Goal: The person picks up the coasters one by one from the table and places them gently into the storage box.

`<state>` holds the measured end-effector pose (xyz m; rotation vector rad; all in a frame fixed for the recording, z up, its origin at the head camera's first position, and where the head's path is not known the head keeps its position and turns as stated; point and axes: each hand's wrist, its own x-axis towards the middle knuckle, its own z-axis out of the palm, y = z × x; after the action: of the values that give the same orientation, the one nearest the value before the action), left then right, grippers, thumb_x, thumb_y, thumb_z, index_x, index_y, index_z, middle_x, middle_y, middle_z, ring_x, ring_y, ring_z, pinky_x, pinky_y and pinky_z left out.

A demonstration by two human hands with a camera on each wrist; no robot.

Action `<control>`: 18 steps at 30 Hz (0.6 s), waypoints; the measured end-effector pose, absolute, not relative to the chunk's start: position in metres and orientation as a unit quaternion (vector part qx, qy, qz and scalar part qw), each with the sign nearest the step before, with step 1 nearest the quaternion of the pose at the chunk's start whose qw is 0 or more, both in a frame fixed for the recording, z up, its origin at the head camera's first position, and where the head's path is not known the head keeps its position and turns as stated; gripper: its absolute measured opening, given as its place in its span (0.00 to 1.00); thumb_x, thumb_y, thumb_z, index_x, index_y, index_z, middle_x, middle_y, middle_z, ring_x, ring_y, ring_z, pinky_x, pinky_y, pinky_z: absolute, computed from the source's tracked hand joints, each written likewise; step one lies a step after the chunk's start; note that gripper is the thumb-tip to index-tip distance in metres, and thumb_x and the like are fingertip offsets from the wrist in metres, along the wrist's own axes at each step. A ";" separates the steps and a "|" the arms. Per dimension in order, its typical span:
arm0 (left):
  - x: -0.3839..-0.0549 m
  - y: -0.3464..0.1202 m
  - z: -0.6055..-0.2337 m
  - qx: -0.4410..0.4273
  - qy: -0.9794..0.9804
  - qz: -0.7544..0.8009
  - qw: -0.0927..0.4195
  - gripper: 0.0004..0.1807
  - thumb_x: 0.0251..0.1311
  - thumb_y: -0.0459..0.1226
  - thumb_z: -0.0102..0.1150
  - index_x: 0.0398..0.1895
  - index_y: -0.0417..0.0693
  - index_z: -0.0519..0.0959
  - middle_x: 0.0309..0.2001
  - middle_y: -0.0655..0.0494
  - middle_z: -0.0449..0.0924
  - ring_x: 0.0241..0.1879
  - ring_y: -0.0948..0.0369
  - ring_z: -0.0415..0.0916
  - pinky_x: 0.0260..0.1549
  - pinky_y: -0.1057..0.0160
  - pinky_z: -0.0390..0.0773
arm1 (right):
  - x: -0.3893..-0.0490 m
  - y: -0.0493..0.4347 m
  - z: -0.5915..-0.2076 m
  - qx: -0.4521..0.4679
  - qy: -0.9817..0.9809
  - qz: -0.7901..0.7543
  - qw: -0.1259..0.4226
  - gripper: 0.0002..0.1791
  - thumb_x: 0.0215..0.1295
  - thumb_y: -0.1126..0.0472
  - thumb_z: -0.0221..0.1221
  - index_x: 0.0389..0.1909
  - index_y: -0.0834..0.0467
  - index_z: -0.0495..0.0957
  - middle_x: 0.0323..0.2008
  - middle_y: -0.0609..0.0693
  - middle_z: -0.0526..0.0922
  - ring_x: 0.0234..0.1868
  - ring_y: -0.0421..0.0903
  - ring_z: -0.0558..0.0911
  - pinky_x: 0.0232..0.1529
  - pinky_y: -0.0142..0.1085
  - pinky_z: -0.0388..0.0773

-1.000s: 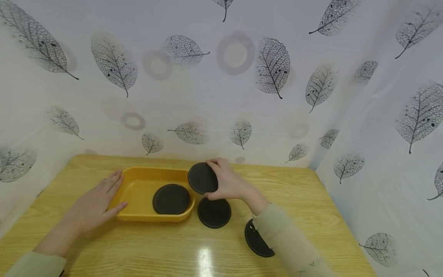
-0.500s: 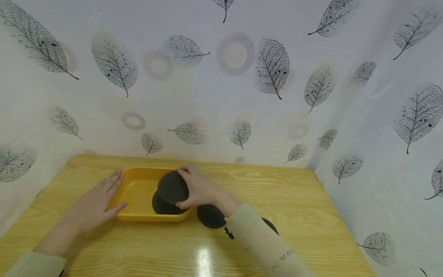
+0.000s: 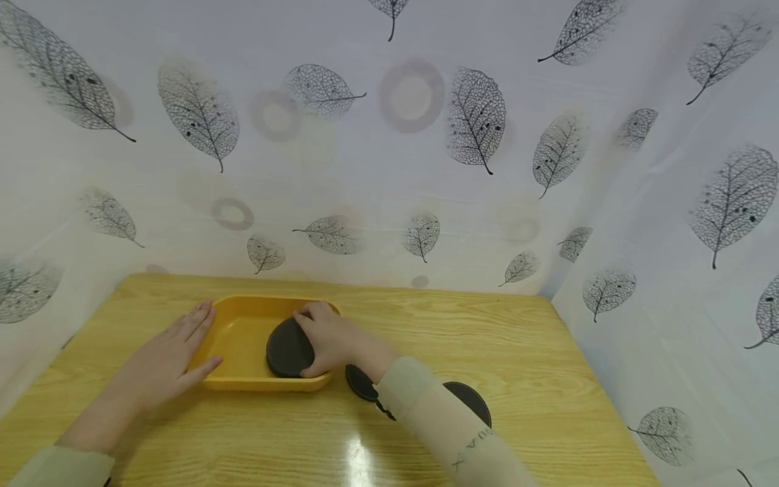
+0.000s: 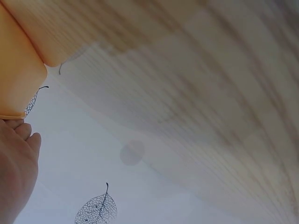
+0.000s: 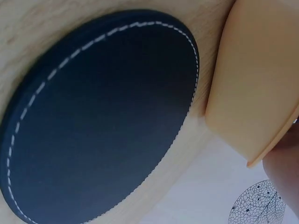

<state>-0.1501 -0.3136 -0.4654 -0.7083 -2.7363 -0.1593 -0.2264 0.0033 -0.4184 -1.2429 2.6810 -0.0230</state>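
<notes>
In the head view my right hand (image 3: pixel 331 340) reaches into the right end of a yellow plastic tray (image 3: pixel 268 384) and grips a round black coaster (image 3: pixel 288 348) by its edge, thumb in front and fingers behind. That coaster covers the one lying under it. My left hand (image 3: pixel 161 358) rests along the tray's left end, fingers straight and thumb apart; the left wrist view has its fingertips (image 4: pixel 23 130) at the tray's rim. On the table, partly behind my right sleeve, lies another coaster (image 3: pixel 359 382), which the right wrist view has close up as a black stitched coaster (image 5: pixel 103 116).
A further black coaster (image 3: pixel 468 400) lies to the right on the wood-grain table (image 3: pixel 274 439), partly under my right forearm. Behind the table hangs a pale curtain (image 3: pixel 353 169) printed with leaves, which also runs along the right side.
My right hand has carried its coaster left, from over the tray's right rim, and lowered it onto the coaster in the tray. The left hand has stayed at the tray's left end.
</notes>
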 end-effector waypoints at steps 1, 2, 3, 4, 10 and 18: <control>-0.150 -0.314 -0.465 -0.246 -0.955 -0.057 0.153 0.48 0.76 0.54 0.56 0.81 0.24 0.54 0.85 0.33 0.45 0.84 0.68 0.18 0.78 0.76 0.18 | -0.226 0.003 -0.420 -0.422 0.903 0.007 0.086 0.60 0.60 0.36 0.73 0.85 0.59 0.54 0.79 0.56 0.61 0.79 0.49 0.64 0.76 0.33 0.72; -0.150 -0.313 -0.465 -0.245 -0.956 -0.060 0.152 0.48 0.76 0.54 0.56 0.81 0.25 0.54 0.84 0.33 0.46 0.85 0.64 0.20 0.77 0.77 0.18 | -0.226 0.002 -0.421 -0.423 0.902 0.019 0.080 0.60 0.60 0.35 0.73 0.85 0.59 0.55 0.79 0.55 0.62 0.78 0.49 0.65 0.76 0.33 0.73; -0.149 -0.313 -0.465 -0.244 -0.956 -0.061 0.149 0.48 0.76 0.54 0.56 0.81 0.25 0.54 0.84 0.32 0.46 0.86 0.59 0.23 0.77 0.77 0.18 | -0.226 0.001 -0.421 -0.424 0.902 0.031 0.074 0.60 0.60 0.34 0.72 0.85 0.58 0.55 0.79 0.55 0.62 0.78 0.49 0.65 0.75 0.32 0.73; -0.149 -0.313 -0.465 -0.243 -0.957 -0.064 0.147 0.48 0.76 0.54 0.56 0.81 0.25 0.54 0.84 0.31 0.47 0.87 0.54 0.27 0.77 0.77 0.18 | -0.226 0.001 -0.422 -0.426 0.901 0.041 0.069 0.61 0.60 0.33 0.72 0.84 0.58 0.56 0.79 0.55 0.63 0.78 0.48 0.66 0.75 0.32 0.73; -0.148 -0.313 -0.463 -0.237 -0.959 -0.071 0.138 0.48 0.76 0.53 0.56 0.81 0.25 0.54 0.84 0.30 0.48 0.86 0.43 0.44 0.76 0.78 0.17 | -0.224 0.000 -0.422 -0.434 0.897 0.065 0.056 0.60 0.60 0.32 0.71 0.83 0.59 0.58 0.78 0.54 0.66 0.78 0.48 0.67 0.76 0.32 0.72; -0.147 -0.312 -0.464 -0.235 -0.960 -0.071 0.137 0.48 0.76 0.53 0.56 0.82 0.25 0.53 0.85 0.33 0.44 0.87 0.46 0.39 0.76 0.78 0.17 | -0.225 0.001 -0.422 -0.433 0.898 0.043 0.065 0.58 0.60 0.34 0.72 0.83 0.58 0.59 0.79 0.54 0.65 0.78 0.48 0.67 0.77 0.33 0.71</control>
<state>-0.1470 -0.3117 -0.4636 -0.6799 -2.7782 -0.2045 -0.2253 0.0012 -0.4218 -1.3050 2.7100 0.1306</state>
